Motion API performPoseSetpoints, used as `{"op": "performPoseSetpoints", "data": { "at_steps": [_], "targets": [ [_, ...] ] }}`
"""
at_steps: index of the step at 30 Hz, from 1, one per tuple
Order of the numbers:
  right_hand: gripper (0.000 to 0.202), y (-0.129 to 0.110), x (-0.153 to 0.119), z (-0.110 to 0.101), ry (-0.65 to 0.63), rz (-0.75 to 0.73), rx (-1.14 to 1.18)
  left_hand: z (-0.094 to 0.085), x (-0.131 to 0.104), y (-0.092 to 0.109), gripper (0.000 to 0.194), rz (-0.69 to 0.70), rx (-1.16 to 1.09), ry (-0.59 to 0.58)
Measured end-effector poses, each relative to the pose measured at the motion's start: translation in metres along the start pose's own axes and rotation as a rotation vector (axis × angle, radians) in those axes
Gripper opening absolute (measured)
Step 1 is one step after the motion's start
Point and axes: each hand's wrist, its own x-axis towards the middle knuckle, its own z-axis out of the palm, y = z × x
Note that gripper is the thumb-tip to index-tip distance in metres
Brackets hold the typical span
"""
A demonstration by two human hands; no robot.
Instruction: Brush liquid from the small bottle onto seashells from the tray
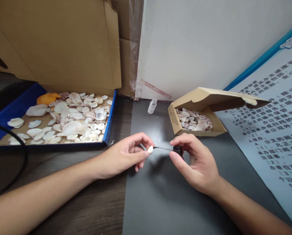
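Note:
Between the thumb and forefinger of my left hand [128, 153] is a small white seashell [150, 149]. My right hand [196, 161] grips the black cap of a brush applicator [176, 150], whose thin clear stem points left. The dark brush tip is at the shell's right edge; whether it touches cannot be made out. Beyond my hands a small clear bottle [152, 107] with a printed label stands uncapped on the grey mat [148, 199].
At left, a blue-sided box [109, 122] with a raised cardboard lid holds many shells, one of them orange. A smaller cardboard box [174, 119] of shells stands open at the back right. A printed sheet [270, 130] lies at right; a black cable [25, 156] curves at far left.

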Motion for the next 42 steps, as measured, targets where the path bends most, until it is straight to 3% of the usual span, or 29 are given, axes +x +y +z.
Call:
{"op": "performPoseSetpoints", "data": {
  "at_steps": [42],
  "targets": [
    [0.013, -0.0012, 0.0017, 0.0004, 0.009, -0.015, -0.016, 0.0022, 0.0026, 0.0063, 0.025, -0.006, -0.096, -0.017]
  ]
}}
